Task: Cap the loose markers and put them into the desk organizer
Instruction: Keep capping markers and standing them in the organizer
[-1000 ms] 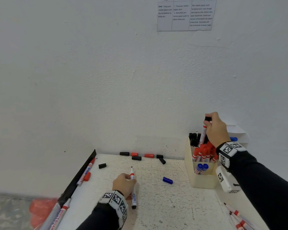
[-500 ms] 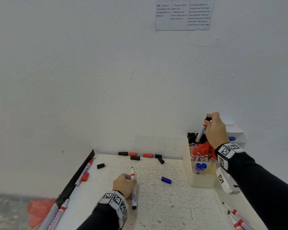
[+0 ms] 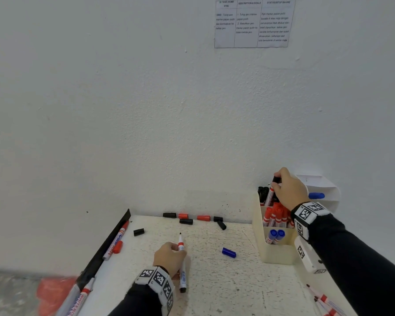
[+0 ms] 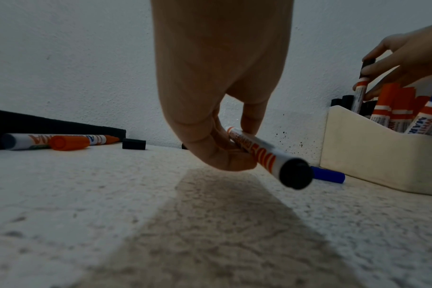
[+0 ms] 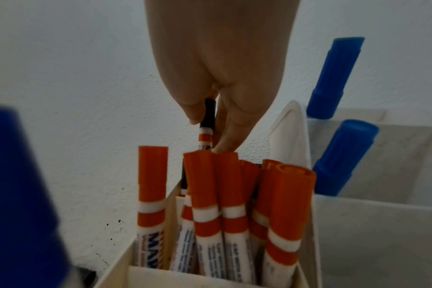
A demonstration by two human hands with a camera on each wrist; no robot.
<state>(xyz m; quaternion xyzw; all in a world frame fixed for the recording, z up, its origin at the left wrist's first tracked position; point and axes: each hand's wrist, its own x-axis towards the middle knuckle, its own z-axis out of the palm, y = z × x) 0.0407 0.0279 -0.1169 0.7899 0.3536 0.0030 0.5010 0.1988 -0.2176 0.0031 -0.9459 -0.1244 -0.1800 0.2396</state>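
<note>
Lower barrel of the black-capped marker [image 5: 206, 124] is hidden behind the red caps [image 5: 211, 183] in the organizer. Wall sheet [image 3: 253, 23] text is too small to read (top edge cropped). Markers at bottom right [image 3: 326, 303] are cut off by the frame. Red object [image 3: 53, 293] at bottom left is blurred, unidentifiable.
</note>
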